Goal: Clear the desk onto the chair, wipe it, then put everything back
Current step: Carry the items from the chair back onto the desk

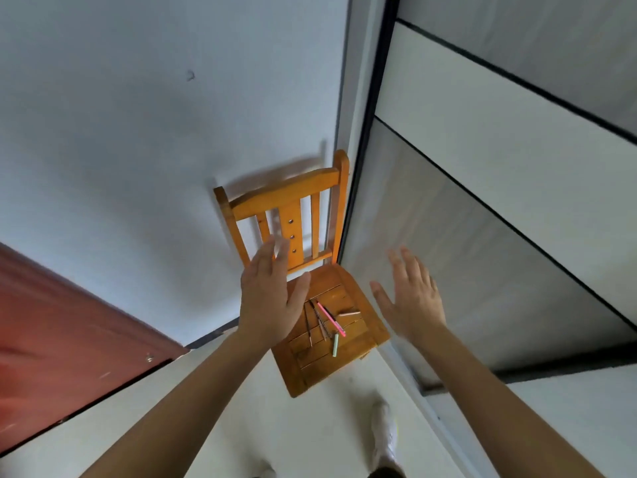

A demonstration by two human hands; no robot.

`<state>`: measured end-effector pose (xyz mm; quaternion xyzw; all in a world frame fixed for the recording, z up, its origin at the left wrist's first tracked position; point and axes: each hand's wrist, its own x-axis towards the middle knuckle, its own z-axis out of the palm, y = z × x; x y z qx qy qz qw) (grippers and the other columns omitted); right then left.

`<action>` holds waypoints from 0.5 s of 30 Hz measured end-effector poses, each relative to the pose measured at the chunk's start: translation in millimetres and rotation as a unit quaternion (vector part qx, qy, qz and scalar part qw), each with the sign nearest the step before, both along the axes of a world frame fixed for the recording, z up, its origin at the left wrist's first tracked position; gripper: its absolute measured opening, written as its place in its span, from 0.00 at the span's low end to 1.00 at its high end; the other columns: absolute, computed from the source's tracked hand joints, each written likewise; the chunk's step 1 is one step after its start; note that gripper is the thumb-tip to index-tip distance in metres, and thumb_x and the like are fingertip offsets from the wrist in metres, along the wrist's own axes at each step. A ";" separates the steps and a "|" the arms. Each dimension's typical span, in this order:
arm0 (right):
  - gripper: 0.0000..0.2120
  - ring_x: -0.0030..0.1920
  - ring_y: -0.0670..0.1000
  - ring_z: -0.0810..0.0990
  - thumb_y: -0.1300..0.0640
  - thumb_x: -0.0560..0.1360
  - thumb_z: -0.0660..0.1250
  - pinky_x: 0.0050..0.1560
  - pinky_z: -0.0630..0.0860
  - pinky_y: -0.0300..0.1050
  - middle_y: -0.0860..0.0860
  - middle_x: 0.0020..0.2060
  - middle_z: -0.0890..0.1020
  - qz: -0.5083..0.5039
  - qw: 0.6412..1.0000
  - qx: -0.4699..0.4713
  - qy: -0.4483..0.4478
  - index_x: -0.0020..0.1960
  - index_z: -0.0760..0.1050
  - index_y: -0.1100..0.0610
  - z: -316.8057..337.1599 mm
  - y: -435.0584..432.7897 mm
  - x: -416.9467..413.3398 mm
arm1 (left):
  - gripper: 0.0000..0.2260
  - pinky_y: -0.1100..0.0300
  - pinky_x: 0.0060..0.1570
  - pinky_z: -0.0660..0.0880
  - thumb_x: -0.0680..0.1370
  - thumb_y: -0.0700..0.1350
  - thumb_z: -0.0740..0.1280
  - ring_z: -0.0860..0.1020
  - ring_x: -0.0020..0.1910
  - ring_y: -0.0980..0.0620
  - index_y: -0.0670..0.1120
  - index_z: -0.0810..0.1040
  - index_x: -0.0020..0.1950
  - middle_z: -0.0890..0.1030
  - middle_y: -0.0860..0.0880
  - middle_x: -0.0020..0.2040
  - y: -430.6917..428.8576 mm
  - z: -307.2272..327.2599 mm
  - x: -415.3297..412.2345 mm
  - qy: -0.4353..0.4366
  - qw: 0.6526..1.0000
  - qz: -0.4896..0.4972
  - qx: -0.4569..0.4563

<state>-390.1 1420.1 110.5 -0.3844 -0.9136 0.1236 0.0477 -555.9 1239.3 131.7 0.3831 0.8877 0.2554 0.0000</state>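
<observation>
Hands reach forward over a small wooden chair [320, 360], seen from above. The left hand [267, 298] is spread flat, fingers together and pointing away, thumb out to the side; its grip is fully open and holds nothing. It hovers in front of the chair's slatted back and covers the left edge of the seat. The right hand [413, 301] is also wide open, fingers fanned, empty, held to the right of the seat in front of a grey panelled wall [499, 208]. Both forearms are bare and stretch in from the bottom of the view.

On the seat lies a loose cluster of pens [319, 322] — several thin dark ones fanned out from a shared point near the left hand, and a pink pen [331, 319] lying diagonally across them. Just right of the pink one is a short tan stick [349, 313], and at the lower end a pale green pen [335, 345] near the seat's front. All rest flat on the wood, between the two hands.

The chair stands in a corner, its back near a white wall [138, 132]. A red-brown door [69, 332] fills the lower left. The floor [310, 426] is pale — a white shoe [386, 432] shows near the bottom edge.
</observation>
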 end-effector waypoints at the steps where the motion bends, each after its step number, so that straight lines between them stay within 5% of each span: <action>1: 0.44 0.80 0.56 0.52 0.25 0.70 0.32 0.77 0.58 0.60 0.51 0.81 0.51 0.009 1.000 -0.008 -0.004 0.80 0.44 0.46 -9.7 18.8 -5.3 | 0.31 0.44 0.72 0.60 0.80 0.63 0.56 0.63 0.77 0.42 0.49 0.63 0.78 0.63 0.45 0.79 15.2 -8.3 -2.2 -0.004 1.000 0.008 -0.008; 8: 0.31 0.77 0.57 0.62 0.36 0.81 0.53 0.72 0.64 0.56 0.54 0.79 0.60 0.130 0.989 -0.031 -0.065 0.80 0.55 0.49 -100.1 111.4 -49.3 | 0.29 0.37 0.74 0.58 0.81 0.63 0.55 0.57 0.79 0.43 0.53 0.56 0.80 0.56 0.50 0.81 83.2 -88.5 5.5 -0.125 0.975 0.152 -0.100; 15: 0.33 0.77 0.57 0.63 0.35 0.80 0.53 0.71 0.67 0.54 0.53 0.79 0.61 0.163 0.972 -0.076 -0.149 0.80 0.54 0.50 -212.7 140.5 -61.3 | 0.32 0.36 0.74 0.59 0.79 0.66 0.53 0.56 0.79 0.43 0.54 0.54 0.80 0.54 0.51 0.82 105.5 -199.0 18.1 -0.256 0.929 0.204 -0.170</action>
